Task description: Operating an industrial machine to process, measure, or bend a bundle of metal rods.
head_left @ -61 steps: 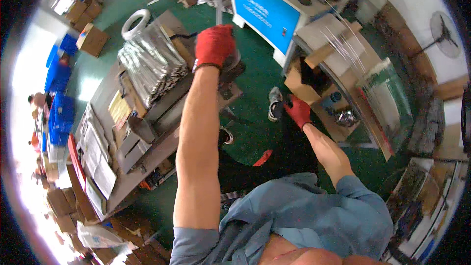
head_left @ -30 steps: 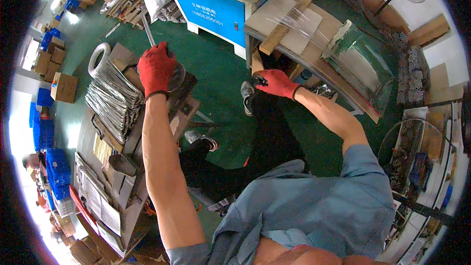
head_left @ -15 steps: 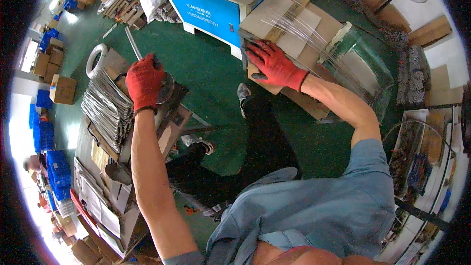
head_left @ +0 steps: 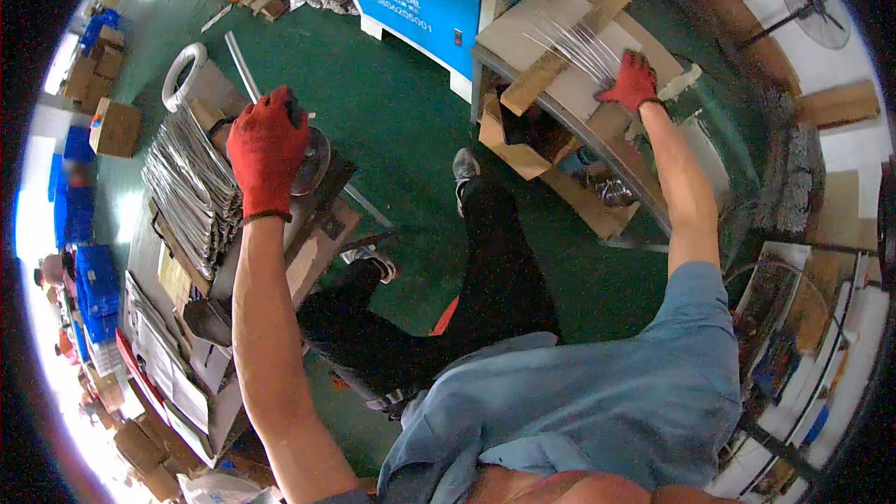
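Both my hands wear red work gloves. My left hand [head_left: 269, 154] is closed above the bench at left, next to a straight metal bar [head_left: 243, 65] and a round metal disc [head_left: 315, 161]. What lies inside its fingers is hidden. My right hand [head_left: 637, 81] reaches out over the table at right, its fingers and thumb around a fanned bundle of thin metal wires [head_left: 581, 51]. The wires lie across a wooden strip [head_left: 537, 82] and cardboard. Beside my left hand, a stack of bent wire pieces [head_left: 191, 191] rests on the bench.
A white coil [head_left: 185, 77] stands behind the bent pieces. Ahead is a blue-panelled machine [head_left: 411, 9]. Below the right table's metal edge sits an open carton [head_left: 509, 140]. A fan [head_left: 814, 5] is at far right. My legs stand between bench and table.
My right hand has moved right and away from the table's near edge, onto the wires. The wooden strip and open carton now show more. My left hand remains closed near the disc.
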Demonstrator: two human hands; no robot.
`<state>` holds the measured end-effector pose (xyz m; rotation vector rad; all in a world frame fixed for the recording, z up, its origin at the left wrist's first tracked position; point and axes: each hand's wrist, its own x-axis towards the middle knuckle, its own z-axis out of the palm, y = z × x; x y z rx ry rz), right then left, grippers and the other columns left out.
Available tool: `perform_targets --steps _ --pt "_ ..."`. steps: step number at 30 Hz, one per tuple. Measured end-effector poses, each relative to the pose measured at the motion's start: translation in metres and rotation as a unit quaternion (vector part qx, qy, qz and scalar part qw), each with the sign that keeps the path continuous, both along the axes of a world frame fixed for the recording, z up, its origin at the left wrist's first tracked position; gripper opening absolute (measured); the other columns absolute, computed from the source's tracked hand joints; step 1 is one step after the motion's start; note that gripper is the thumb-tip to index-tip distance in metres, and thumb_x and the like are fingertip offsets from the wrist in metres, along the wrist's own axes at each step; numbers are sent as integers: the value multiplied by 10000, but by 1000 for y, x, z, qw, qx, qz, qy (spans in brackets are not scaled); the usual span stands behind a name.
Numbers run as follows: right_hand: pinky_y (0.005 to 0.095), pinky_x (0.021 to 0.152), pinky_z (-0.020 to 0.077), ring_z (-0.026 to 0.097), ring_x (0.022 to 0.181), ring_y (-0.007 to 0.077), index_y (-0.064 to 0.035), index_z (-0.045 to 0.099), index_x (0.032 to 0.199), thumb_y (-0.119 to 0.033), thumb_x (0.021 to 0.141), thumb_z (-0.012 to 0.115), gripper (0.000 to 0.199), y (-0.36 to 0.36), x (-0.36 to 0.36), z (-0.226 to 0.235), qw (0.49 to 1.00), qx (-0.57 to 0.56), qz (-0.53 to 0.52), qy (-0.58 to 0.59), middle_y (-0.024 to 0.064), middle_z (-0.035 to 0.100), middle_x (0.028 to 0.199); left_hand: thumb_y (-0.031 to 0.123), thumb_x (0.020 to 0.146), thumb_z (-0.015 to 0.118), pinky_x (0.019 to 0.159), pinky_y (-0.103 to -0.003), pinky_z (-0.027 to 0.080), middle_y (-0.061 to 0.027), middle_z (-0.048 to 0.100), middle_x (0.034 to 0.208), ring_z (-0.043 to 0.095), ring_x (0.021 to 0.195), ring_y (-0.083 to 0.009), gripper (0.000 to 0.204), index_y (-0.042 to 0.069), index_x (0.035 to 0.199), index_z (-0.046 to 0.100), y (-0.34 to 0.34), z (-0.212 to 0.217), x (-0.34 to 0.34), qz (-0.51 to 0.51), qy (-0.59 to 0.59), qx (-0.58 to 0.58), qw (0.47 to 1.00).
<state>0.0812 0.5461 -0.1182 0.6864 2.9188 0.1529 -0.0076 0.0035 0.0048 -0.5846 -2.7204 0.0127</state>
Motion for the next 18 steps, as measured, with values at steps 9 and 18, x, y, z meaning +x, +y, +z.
perform_targets --steps 9,18 --pt "455 882 462 573 1045 383 -6 426 1241 -435 676 737 775 66 20 -75 998 -63 -31 -1 242 586 1123 289 800 604 731 -429 493 -96 651 866 617 851 -301 253 104 973 593 -3 -2 -2 -11 34 22 999" --pt "526 777 493 611 888 431 -41 489 1062 -304 839 572 354 28 31 -66 996 -50 78 1 243 633 951 283 785 612 726 -429 504 -96 653 864 627 830 -303 217 109 913 589 0 -1 -1 -15 14 18 1000"
